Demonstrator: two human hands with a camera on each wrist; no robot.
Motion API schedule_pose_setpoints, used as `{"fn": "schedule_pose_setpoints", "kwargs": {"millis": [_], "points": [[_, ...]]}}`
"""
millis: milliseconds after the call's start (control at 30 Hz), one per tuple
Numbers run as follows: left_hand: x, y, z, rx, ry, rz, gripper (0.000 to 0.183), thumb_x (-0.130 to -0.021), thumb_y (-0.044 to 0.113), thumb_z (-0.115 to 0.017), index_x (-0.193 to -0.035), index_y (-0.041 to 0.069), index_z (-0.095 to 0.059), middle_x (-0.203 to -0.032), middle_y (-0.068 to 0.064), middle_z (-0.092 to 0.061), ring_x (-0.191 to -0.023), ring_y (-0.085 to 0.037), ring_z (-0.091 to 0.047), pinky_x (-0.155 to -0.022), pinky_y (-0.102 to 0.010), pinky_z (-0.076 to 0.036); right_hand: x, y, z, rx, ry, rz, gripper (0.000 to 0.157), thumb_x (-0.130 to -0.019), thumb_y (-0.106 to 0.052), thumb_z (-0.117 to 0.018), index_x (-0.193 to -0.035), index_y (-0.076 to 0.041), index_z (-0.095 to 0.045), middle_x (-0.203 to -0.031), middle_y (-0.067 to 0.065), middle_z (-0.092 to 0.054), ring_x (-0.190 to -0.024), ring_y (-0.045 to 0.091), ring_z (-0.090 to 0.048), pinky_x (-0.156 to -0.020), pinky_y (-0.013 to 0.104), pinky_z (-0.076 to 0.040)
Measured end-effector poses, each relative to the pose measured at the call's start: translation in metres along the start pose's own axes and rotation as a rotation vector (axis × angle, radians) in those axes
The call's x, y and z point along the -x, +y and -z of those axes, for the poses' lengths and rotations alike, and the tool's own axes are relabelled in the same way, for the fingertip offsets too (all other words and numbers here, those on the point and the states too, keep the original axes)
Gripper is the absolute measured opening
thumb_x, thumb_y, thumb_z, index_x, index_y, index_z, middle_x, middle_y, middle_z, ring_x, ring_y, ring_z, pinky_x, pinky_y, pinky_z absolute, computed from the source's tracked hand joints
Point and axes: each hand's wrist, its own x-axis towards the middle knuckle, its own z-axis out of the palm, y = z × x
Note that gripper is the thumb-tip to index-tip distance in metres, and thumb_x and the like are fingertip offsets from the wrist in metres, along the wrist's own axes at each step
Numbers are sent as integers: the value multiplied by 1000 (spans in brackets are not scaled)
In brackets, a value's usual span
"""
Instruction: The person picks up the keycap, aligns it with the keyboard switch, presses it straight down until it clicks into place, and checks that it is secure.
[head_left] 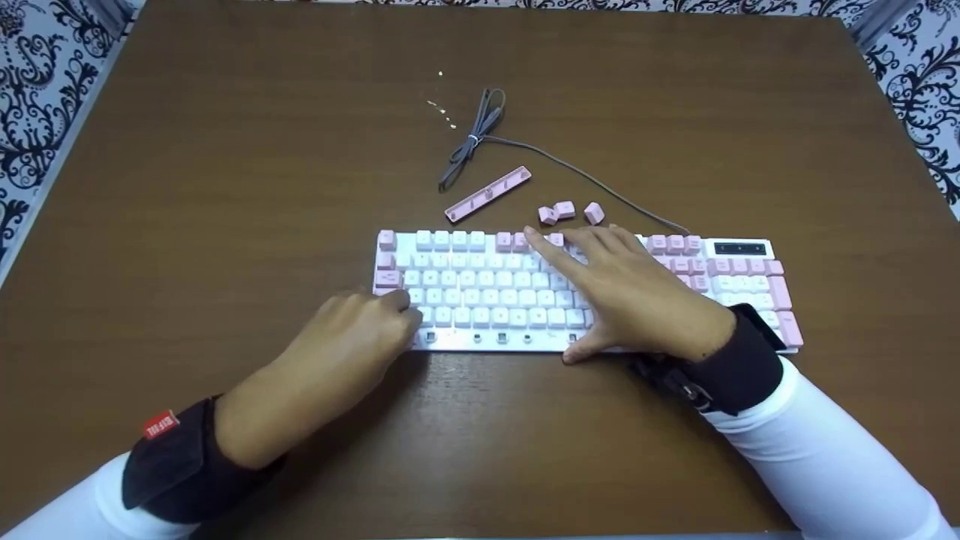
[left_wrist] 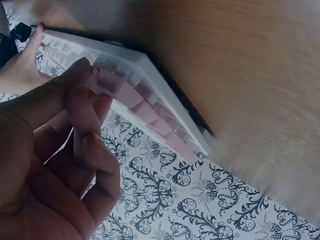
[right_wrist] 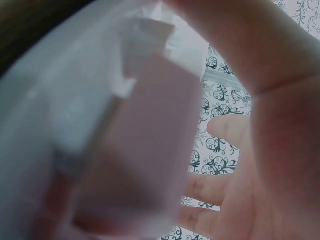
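Observation:
A white keyboard (head_left: pixel 487 259) with white and pink keycaps lies on the brown table. My left hand (head_left: pixel 367 326) is at its lower left corner, hiding the keys there. In the left wrist view, the thumb and index finger of that hand (left_wrist: pixel 75 135) pinch a pink keycap (left_wrist: pixel 94 81) beside the row of pink keys (left_wrist: pixel 145 111). My right hand (head_left: pixel 630 289) lies spread over the right-middle keys, thumb at the front edge and fingers reaching toward the back edge. Between the hands, switches (head_left: pixel 502 338) show uncovered in the front row.
Behind the keyboard lie a long pink keycap (head_left: pixel 487 194), turned underside up, and three small pink keycaps, one of them (head_left: pixel 594 213) apart on the right. A bundled grey cable (head_left: pixel 471 142) runs to the keyboard's back. Tiny pale bits (head_left: pixel 442 112) lie left of the bundle.

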Motion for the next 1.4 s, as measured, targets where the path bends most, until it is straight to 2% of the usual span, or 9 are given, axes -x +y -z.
{"fn": "schedule_pose_setpoints", "kwargs": {"millis": [267, 433, 633, 800, 967, 1133, 1267, 1400], "points": [[-4, 0, -1, -9, 8, -29, 17, -70, -15, -69, -75, 1, -66, -72, -8, -60, -50, -22, -55, -43, -37, -44, 1, 3, 2, 5, 16, 7, 141, -56, -60, -90, -162, -26, -4, -158, 23, -29, -146, 49, -25, -120, 63, -17], [-8, -2, 0, 30, -6, -43, 16, -73, -15, -69, -73, 1, -67, -70, -8, -59, -50, -22, -56, -43, -37, -46, 2, 5, 4, 18, 27, 6, 142, -55, -60, -90, -163, -25, -5, -157, 24, -31, -145, 50, -27, -120, 63, -18], [-10, -7, -2, 92, -21, -68, 20, -77, -11, -70, -68, 6, -66, -66, -4, -58, -51, -18, -56, -43, -32, -46, 4, 6, 3, 23, 52, 21, 142, -54, -60, -91, -163, -24, -7, -156, 24, -32, -144, 49, -29, -119, 64, -19], [-6, -7, -5, 101, -1, -61, 17, -81, -3, -73, -68, 7, -66, -65, -2, -57, -49, -18, -54, -43, -32, -44, 5, 7, 1, 18, 48, 26, 142, -54, -61, -91, -163, -24, -7, -155, 24, -32, -144, 49, -29, -119, 63, -19], [-3, -6, -5, 72, 17, -56, 16, -79, -3, -75, -69, 7, -67, -67, -3, -59, -50, -19, -53, -43, -33, -45, 4, 7, 0, 11, 46, 26, 141, -55, -61, -90, -163, -24, -6, -156, 24, -32, -144, 49, -28, -119, 63, -18], [-3, -8, 3, 84, -16, -40, 22, -80, -1, -74, -64, 11, -65, -62, 0, -57, -48, -14, -47, -43, -32, -42, 2, 5, 0, 6, 17, 12, 141, -56, -63, -89, -162, -26, -4, -158, 23, -29, -146, 49, -25, -120, 62, -17], [-12, -12, 14, 141, -11, -20, 21, -83, 5, -74, -66, 13, -64, -63, 1, -58, -48, -12, -46, -44, -32, -42, 0, 3, -1, 7, 1, 9, 142, -57, -63, -88, -163, -24, -3, -158, 23, -29, -147, 47, -25, -121, 61, -16], [-29, -15, 22, 140, 22, -18, 4, -84, 9, -76, -81, 10, -73, -74, -3, -69, -57, -19, -60, -50, -37, -50, -2, 2, -2, 25, 24, 30, 142, -55, -64, -88, -162, -17, -7, -156, 22, -32, -144, 45, -31, -120, 59, -19]]}}
